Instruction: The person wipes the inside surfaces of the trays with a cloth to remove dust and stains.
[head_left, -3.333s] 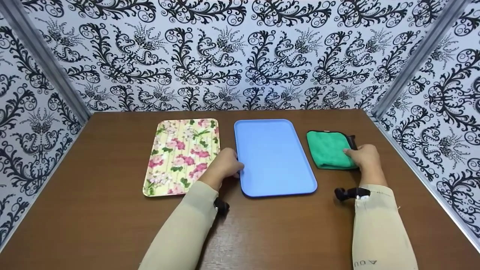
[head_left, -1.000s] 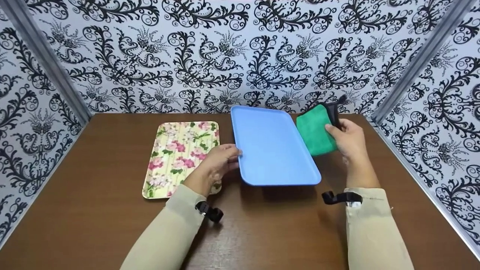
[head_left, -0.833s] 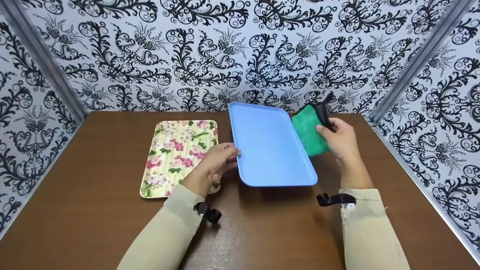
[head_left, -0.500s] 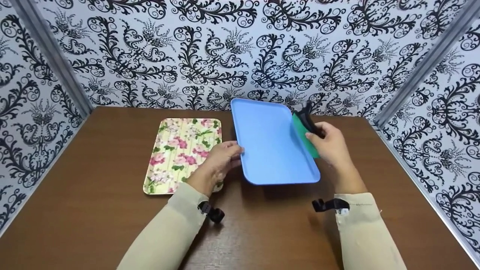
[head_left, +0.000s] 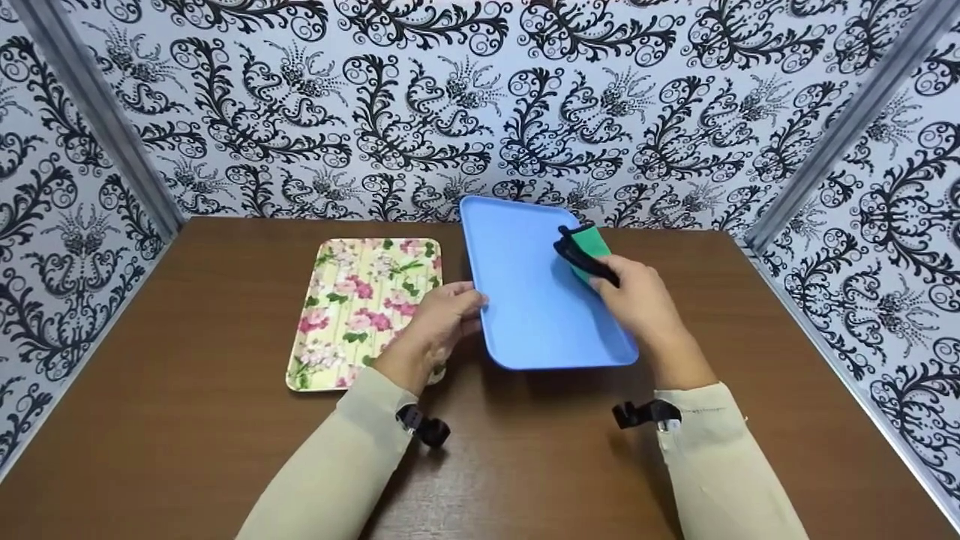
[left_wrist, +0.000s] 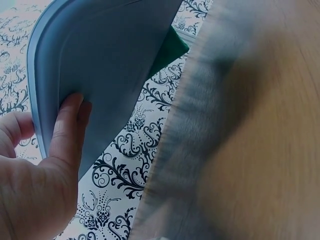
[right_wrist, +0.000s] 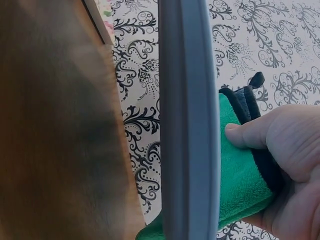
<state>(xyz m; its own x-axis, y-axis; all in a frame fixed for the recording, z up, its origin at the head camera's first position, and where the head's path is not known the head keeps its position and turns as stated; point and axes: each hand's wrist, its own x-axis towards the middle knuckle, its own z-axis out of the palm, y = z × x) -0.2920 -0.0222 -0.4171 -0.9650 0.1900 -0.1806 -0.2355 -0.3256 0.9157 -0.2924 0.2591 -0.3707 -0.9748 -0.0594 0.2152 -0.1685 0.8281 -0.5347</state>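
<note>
The blue tray, flat on the worktop in the earliest frame, is now raised and tilted, its far end higher. The left hand grips its left rim, thumb on the upper face and fingers pressed to the underside, as the left wrist view confirms.

The right hand pinches the green cloth by its black edging. At first the cloth lay on the worktop; half a second ago it was partly covered by the tray's right edge. It now appears over the upper right of the tray's face, with the hand shifted leftward. The floral tray lies on the worktop to the left, its position unchanged.

The left forearm covers the floral tray's lower right corner; only a small part of that tray enters the right wrist view. There, the blue tray's rim stands upright across the frame and cuts off part of the cloth. The right hand's remaining fingers are mostly hidden behind the cloth. Contact between cloth and tray cannot be confirmed. The right half of the left wrist view is blurred. Both sleeves run out of the bottom of the head view.
</note>
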